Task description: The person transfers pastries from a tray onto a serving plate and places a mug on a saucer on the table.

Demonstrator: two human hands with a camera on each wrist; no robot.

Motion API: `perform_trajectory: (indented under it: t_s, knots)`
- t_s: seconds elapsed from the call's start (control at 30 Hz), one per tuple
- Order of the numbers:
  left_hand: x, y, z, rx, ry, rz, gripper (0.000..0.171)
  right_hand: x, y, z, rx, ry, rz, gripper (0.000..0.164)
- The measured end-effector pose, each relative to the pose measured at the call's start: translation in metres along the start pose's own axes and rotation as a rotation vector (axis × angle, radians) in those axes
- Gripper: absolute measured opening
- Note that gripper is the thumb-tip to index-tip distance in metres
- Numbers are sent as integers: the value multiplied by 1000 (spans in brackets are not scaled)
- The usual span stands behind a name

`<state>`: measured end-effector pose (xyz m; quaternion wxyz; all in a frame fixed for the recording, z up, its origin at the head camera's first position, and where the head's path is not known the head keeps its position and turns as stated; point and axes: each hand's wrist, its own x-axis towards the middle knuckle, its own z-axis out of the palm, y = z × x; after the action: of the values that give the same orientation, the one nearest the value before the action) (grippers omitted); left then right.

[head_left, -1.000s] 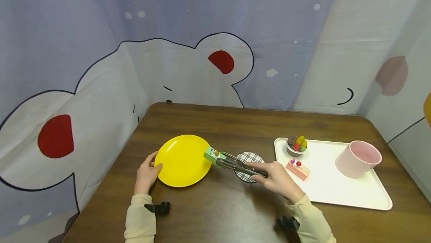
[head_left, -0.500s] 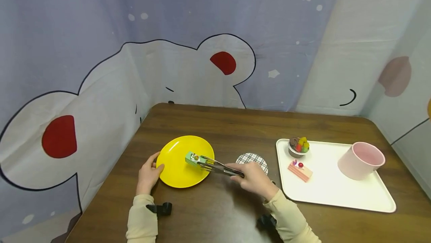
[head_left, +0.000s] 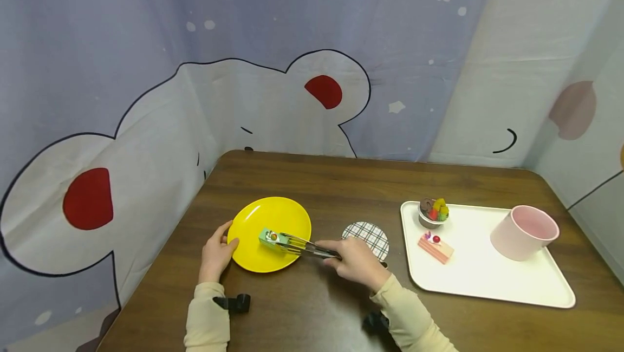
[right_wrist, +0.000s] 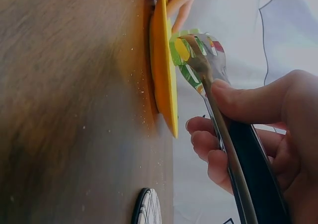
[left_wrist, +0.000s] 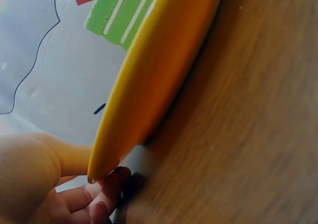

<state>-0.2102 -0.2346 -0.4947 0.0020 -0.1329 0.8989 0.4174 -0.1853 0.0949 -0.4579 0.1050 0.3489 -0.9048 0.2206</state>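
My left hand (head_left: 216, 254) pinches the near-left rim of a yellow plate (head_left: 251, 221), thumb above and fingers beneath, as the left wrist view shows. My right hand (head_left: 359, 263) grips metal tongs (head_left: 312, 247) with dark handles (right_wrist: 258, 169). Between the ends of the tongs is a toy slice of green layered cake (head_left: 267, 237) with small decorations on top. The slice sits over the plate's middle and appears to touch it. In the left wrist view, the green cake's striped side (left_wrist: 124, 13) stands just past the plate's rim (left_wrist: 149, 70).
A round checked coaster (head_left: 369, 237) lies beside my right hand. At the right, a white tray (head_left: 482, 281) bears a pink cup (head_left: 512, 235), a pink toy cake slice (head_left: 435, 249) and a small cup dessert (head_left: 431, 213). A printed curtain (head_left: 263, 11) hangs behind the brown table (head_left: 370, 178).
My right hand has moved left, carrying the green cake slice in the tongs from the plate's right edge to over its middle, then lower. My left hand stays on the rim.
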Motion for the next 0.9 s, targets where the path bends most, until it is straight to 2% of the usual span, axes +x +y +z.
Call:
perform_trajectory:
  t_s: [0.2, 0.6, 0.9]
  knots:
    - [1, 0, 0, 4, -4, -13, 54, 0, -2, 3, -41, -1, -26, 37]
    - [3, -1, 4, -1, 1, -17, 54, 1, -4, 5, -93, 3, -19, 36]
    - [0, 2, 0, -1, -1, -28, 54, -1, -5, 0, -94, -23, 40, 40]
